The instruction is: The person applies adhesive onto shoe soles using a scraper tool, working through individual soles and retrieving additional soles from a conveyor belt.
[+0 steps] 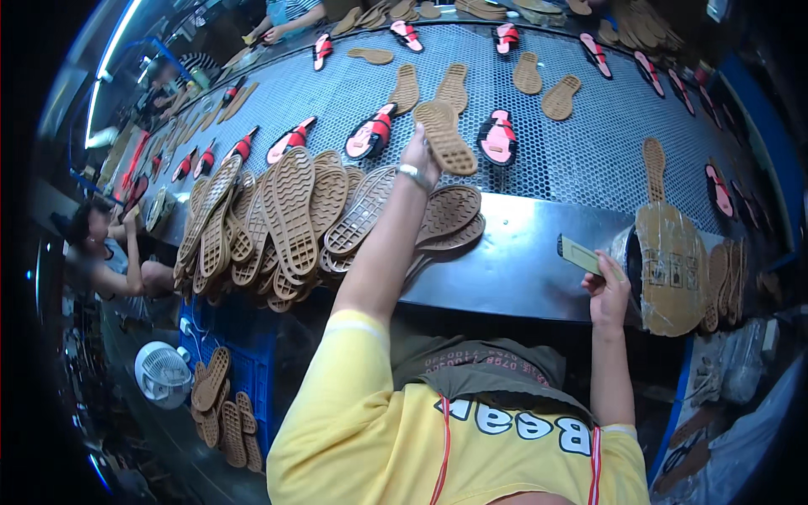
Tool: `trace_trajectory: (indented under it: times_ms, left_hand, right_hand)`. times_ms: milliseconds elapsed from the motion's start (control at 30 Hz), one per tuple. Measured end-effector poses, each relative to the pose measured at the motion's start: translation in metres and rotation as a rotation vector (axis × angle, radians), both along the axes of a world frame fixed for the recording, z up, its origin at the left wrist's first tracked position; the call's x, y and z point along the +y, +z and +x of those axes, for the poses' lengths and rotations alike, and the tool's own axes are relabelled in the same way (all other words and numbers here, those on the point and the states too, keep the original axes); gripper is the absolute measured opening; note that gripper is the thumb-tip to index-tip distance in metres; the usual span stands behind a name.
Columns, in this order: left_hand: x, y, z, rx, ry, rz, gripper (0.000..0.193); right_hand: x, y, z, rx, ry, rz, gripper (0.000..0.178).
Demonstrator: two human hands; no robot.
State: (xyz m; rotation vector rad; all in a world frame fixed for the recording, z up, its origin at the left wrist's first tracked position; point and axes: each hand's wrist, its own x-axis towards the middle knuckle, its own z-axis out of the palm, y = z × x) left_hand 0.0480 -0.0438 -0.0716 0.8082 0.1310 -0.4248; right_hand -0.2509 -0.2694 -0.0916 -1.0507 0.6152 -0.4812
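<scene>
One brown sole [449, 143] is held over the mesh belt [311, 93], its edge pinched by the left hand [423, 157], whose fingers are partly hidden. The right hand [608, 288] pinches one pale flat tool [581, 255], perhaps a brush. I'd hold the sole firm and level. Five loose soles [528, 73] lie beyond; two pink sandals [499, 139] flank it.

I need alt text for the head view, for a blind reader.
A person's left hand holds a brown shoe sole over a mesh surface with pink-and-red sandals; the right hand holds a pale green tool. More soles are piled at left.
</scene>
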Motion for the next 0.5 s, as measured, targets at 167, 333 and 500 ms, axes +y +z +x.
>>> trace_trajectory:
  times_ms: [167, 333, 500]
  left_hand:
    - [0.014, -0.013, 0.003, -0.166, -0.089, 0.715, 0.047]
    - [0.085, -0.041, 0.015, -0.573, -0.069, 0.798, 0.046]
    - [0.1, 0.005, 0.052, -0.523, -0.005, 1.159, 0.053]
  right_hand:
    - [0.002, 0.002, -0.005, -0.003, -0.006, -0.017, 0.022]
    - [-0.005, -0.01, -0.009, 0.004, 0.039, -0.001, 0.025]
    - [0.005, -0.015, 0.016, -0.014, 0.076, -0.011, 0.027]
